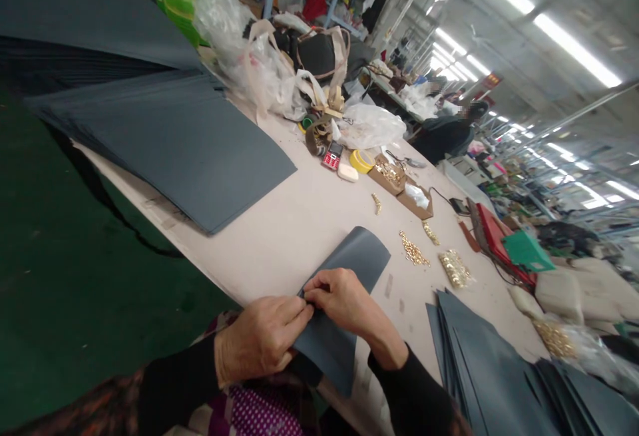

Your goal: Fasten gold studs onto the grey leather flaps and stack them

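Observation:
A dark grey leather-like sheet (363, 253) lies bent over on the table edge in front of me. My left hand (267, 337) is closed on its near edge, with thumb and forefinger pinched. My right hand (343, 297) meets it there, its fingertips pressed together at the same edge. Whatever small thing may be between the right fingertips is hidden. Beyond the sheet lies a loose heap of small gold metal pieces (413, 249), near a clear bag of gold pieces (455, 268).
Stacks of grey sheets lie on the left (180, 136) and at the lower right (492, 363). Farther back are a yellow tape roll (362, 160), a red keypad device (332, 156), a cardboard box of gold parts (388, 174) and plastic bags (372, 124). A person (444, 135) sits beyond.

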A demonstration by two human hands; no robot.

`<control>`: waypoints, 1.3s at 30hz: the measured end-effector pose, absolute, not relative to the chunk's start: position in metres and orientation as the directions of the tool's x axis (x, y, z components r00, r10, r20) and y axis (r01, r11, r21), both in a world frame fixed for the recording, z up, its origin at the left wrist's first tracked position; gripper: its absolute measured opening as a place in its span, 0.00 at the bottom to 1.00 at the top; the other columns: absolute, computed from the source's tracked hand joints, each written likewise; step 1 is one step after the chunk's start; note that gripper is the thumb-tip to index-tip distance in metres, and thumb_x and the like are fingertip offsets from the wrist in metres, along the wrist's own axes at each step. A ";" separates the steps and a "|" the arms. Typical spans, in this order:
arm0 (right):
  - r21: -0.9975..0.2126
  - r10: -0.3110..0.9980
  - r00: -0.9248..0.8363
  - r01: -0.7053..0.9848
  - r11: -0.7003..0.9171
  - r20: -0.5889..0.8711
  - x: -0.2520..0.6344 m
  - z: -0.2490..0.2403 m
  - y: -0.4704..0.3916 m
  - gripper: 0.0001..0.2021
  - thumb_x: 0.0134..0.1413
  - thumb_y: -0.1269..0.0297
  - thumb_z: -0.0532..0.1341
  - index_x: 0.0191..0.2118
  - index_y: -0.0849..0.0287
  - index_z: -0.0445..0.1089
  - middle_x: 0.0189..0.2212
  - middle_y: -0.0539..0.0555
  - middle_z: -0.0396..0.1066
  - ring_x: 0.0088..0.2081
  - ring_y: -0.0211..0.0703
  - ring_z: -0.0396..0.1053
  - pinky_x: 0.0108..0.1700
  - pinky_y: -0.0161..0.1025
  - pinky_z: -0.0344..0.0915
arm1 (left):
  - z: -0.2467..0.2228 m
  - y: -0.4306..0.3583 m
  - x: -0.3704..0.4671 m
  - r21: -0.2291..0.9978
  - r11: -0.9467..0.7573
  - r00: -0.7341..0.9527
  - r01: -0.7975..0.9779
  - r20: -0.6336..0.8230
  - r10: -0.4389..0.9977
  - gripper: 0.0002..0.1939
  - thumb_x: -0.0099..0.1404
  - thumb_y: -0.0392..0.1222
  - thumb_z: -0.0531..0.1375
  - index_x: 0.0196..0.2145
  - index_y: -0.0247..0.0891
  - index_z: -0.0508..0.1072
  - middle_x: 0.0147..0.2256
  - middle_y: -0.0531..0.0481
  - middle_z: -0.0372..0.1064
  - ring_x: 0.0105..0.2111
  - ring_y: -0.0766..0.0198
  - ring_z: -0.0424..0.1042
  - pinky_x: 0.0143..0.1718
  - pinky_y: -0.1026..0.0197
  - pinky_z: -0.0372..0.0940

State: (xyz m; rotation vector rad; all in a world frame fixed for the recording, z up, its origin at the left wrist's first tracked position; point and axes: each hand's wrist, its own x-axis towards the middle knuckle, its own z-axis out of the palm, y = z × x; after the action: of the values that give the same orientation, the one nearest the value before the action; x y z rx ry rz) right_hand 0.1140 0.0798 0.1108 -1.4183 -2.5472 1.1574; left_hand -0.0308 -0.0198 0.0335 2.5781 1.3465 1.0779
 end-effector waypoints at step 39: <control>-0.744 1.000 0.004 0.668 -0.023 -0.027 0.223 0.108 0.044 0.33 0.49 0.66 0.65 0.62 0.55 0.59 0.50 0.55 0.71 0.48 0.46 0.69 0.51 0.42 0.66 | 0.015 -0.022 0.001 0.401 -0.667 0.417 0.627 0.551 0.723 0.27 0.60 0.37 0.57 0.57 0.49 0.67 0.54 0.52 0.70 0.43 0.61 0.77 0.37 0.68 0.71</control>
State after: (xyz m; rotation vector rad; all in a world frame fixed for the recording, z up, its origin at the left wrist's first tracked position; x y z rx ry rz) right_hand 0.2228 0.0438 0.1079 -1.7453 -1.7172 0.7945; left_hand 0.0005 -0.0215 0.0154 2.5301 1.2133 1.0856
